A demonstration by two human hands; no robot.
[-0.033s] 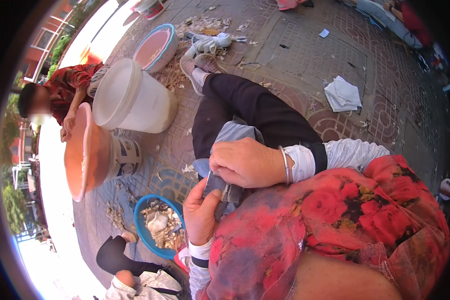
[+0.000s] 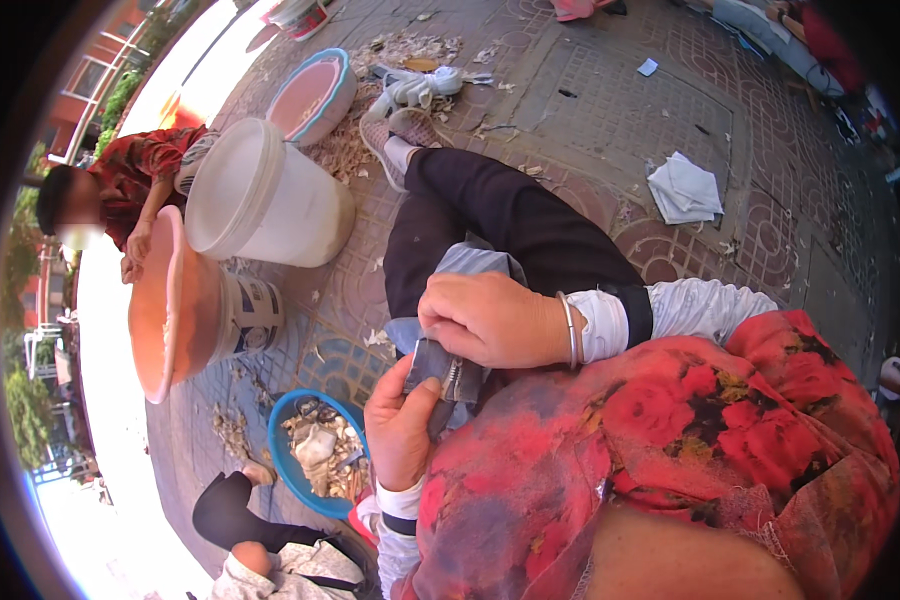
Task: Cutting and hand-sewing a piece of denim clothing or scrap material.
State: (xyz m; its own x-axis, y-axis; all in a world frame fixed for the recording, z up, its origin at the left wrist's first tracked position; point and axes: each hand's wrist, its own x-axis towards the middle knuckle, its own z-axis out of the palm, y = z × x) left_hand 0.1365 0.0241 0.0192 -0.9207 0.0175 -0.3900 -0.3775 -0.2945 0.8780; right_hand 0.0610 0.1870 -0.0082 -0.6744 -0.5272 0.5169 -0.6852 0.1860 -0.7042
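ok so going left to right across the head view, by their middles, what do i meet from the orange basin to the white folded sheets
orange basin → blue basin → left hand → dark zippered item → right hand → white folded sheets

We are seeing a big white bucket point(image 2: 305, 215), and just below it in view an orange basin point(image 2: 150, 320) and a smaller white-and-blue bucket point(image 2: 245, 315) are sitting. Just above the big white bucket we are noticing a pink basin point(image 2: 342, 98) with a pale blue rim, while a person in a red patterned top point(image 2: 135, 165) is staying close on its left. Well below that bucket we are viewing a blue basin point(image 2: 278, 465) holding pale scraps point(image 2: 320, 450), and far to its right white folded sheets point(image 2: 685, 188) are lying on the patterned paving point(image 2: 640, 110).
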